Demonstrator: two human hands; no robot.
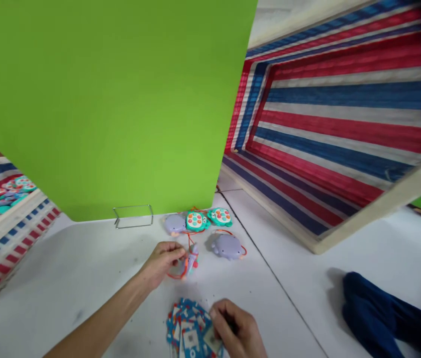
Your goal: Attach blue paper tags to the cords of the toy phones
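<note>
My left hand (166, 258) pinches a small purple toy (191, 261) tipped on its edge, with an orange cord looped round it. Close to the bottom edge lies a spread heap of blue printed cards (188, 328). Over the heap's right side, my right hand (235, 325) has its fingers closed on a card (212, 340). Beyond my hands rest a purple whale-like toy (229, 246) with an orange cord, another purple toy (175, 224), and two teal turtle-like toys with coloured buttons, one in the middle (196, 221) and one to the right (221, 217).
A bright green panel (113, 109) rises behind the white table (94, 278), with a bent wire frame (133, 217) at its foot. Striped cloth lines a bin (330, 129) at right. More toys fill a striped bin (1, 199) at left. Dark blue fabric (378, 313) lies lower right.
</note>
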